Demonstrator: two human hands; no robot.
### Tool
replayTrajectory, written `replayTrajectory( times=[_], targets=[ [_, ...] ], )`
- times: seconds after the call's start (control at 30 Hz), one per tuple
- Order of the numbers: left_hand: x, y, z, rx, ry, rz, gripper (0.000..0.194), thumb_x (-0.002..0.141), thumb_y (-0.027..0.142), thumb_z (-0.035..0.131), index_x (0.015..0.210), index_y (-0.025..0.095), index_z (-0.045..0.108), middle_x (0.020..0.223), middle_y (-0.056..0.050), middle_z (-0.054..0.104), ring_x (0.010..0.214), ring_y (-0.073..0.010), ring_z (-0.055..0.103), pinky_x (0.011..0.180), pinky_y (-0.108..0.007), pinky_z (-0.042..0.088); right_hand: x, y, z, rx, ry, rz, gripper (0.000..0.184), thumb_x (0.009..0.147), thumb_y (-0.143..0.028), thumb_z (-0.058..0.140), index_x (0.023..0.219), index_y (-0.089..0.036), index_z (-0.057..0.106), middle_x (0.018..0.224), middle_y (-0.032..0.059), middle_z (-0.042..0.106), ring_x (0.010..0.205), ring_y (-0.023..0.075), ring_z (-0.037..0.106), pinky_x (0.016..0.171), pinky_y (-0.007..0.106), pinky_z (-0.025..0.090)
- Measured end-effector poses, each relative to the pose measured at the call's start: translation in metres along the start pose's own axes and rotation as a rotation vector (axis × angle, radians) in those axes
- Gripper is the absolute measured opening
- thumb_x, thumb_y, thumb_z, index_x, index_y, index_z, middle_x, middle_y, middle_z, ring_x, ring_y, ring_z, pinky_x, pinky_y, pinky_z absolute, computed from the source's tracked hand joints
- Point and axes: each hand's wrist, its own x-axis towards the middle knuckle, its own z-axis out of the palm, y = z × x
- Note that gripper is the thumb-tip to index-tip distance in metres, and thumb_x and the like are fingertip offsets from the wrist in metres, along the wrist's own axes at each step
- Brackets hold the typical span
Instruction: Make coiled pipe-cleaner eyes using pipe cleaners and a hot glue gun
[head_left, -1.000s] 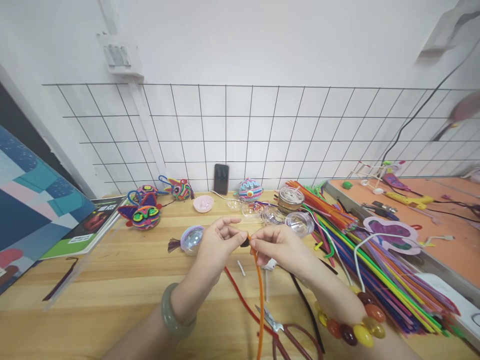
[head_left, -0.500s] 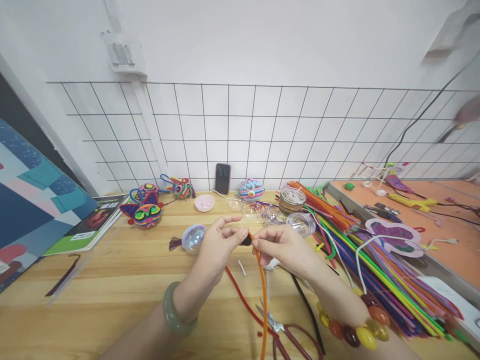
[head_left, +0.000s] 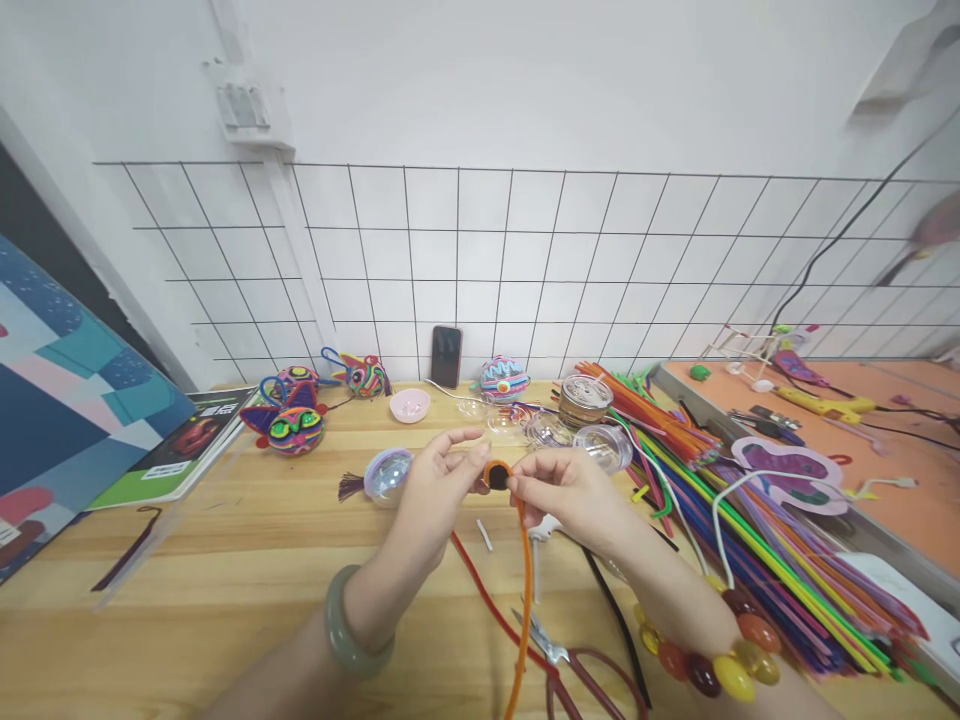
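Note:
Over the middle of the table, my left hand pinches a small black disc, which looks like a tight coil of pipe cleaner. An orange pipe cleaner curves round the disc's upper edge. My right hand pinches this orange strand at the disc's right side, and its long tail hangs toward me. Below the hands lie red-handled scissors, partly cut off by the frame, and a red pipe cleaner. A black strip is to their right.
A bundle of coloured pipe cleaners lies on the right, beside an orange mat. Farther back are a pink bowl, a phone and a round tin. Colourful wrapped ornaments stand at left; a clear half-ball is nearer.
The orange pipe cleaner now shows as a curve round the black disc, whose face has turned toward me. The left fingers have shifted slightly; the orange tail has swung a little left.

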Motion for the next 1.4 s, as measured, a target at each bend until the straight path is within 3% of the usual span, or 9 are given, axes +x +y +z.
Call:
replayTrajectory(
  times=[0.1, 0.3, 0.43, 0.77, 1.4],
  targets=[
    [0.001, 0.001, -0.001, -0.059, -0.040, -0.030, 0.033, 0.073, 0.036, 0.061, 0.097, 0.015, 0.052, 0.065, 0.000, 0.061, 0.058, -0.0092, 0.055, 0.056, -0.022, 0.043, 0.000, 0.000, -0.001, 0.015, 0.004, -0.002, 0.013, 0.069, -0.022, 0.058, 0.060, -0.013, 0.058, 0.044, -0.0041, 0.056, 0.037, 0.0059, 0.049, 0.041, 0.017, 0.037],
    [0.001, -0.007, -0.005, 0.016, -0.067, -0.023, 0.045, 0.064, 0.025, 0.071, 0.102, 0.015, 0.050, 0.067, -0.001, 0.064, 0.060, -0.0096, 0.056, 0.060, -0.023, 0.043, -0.001, -0.001, 0.000, -0.016, 0.017, -0.019, 0.012, 0.069, -0.021, 0.057, 0.059, -0.014, 0.058, 0.043, -0.0043, 0.056, 0.038, 0.0062, 0.050, 0.041, 0.017, 0.037],
    [0.002, -0.011, -0.004, 0.005, -0.057, 0.009, 0.043, 0.063, 0.021, 0.072, 0.100, 0.014, 0.051, 0.065, -0.001, 0.065, 0.060, -0.0099, 0.057, 0.063, -0.023, 0.043, -0.002, -0.001, 0.002, -0.051, 0.023, -0.022, 0.011, 0.069, -0.020, 0.057, 0.060, -0.014, 0.058, 0.044, -0.0038, 0.056, 0.040, 0.0071, 0.052, 0.042, 0.017, 0.038],
    [0.004, -0.005, -0.007, -0.152, -0.002, 0.059, 0.042, 0.064, 0.015, 0.070, 0.102, 0.016, 0.050, 0.061, 0.003, 0.063, 0.063, -0.0095, 0.058, 0.067, -0.023, 0.043, -0.003, -0.004, 0.001, 0.022, -0.044, 0.011, 0.025, 0.071, -0.037, 0.061, 0.068, -0.012, 0.063, 0.046, -0.0009, 0.060, 0.040, 0.0081, 0.054, 0.043, 0.018, 0.041],
    [0.002, -0.007, -0.006, -0.178, -0.006, 0.079, 0.037, 0.066, 0.015, 0.068, 0.099, 0.017, 0.052, 0.063, 0.003, 0.062, 0.063, -0.0087, 0.057, 0.067, -0.022, 0.042, -0.002, -0.001, 0.006, 0.046, -0.056, -0.017, 0.025, 0.071, -0.037, 0.063, 0.070, -0.013, 0.062, 0.047, -0.0021, 0.061, 0.041, 0.0088, 0.056, 0.045, 0.020, 0.044]
  ],
)
